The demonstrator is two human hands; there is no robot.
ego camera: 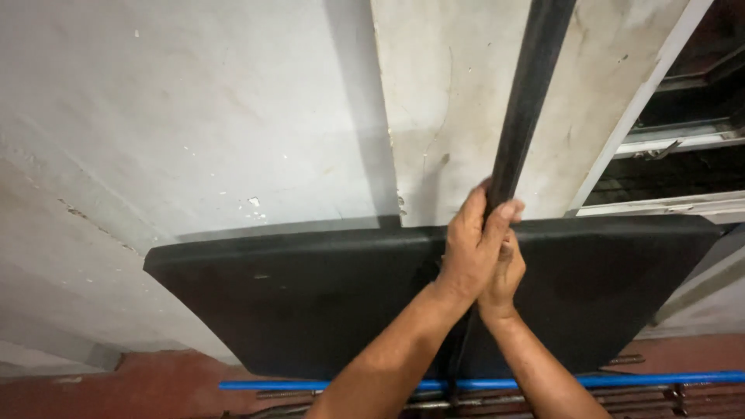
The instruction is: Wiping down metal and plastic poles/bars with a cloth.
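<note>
A long black bar (528, 93) rises from the middle of the view up past the top edge, in front of a pale wall. My left hand (469, 252) is wrapped around the bar at about mid-height. Just below it, my right hand (504, 275) also grips the bar, its fingers partly hidden behind the left hand. A large black slab (295, 295) with rounded corners leans against the wall behind both hands. The lower part of the bar runs down in front of the slab, between my forearms.
A white plastered wall (194, 116) fills the left and centre. A window frame (667, 140) with dark panes is at the right. A blue pipe (621, 380) lies across the red floor (155, 388), with metal rods (644, 397) beside it.
</note>
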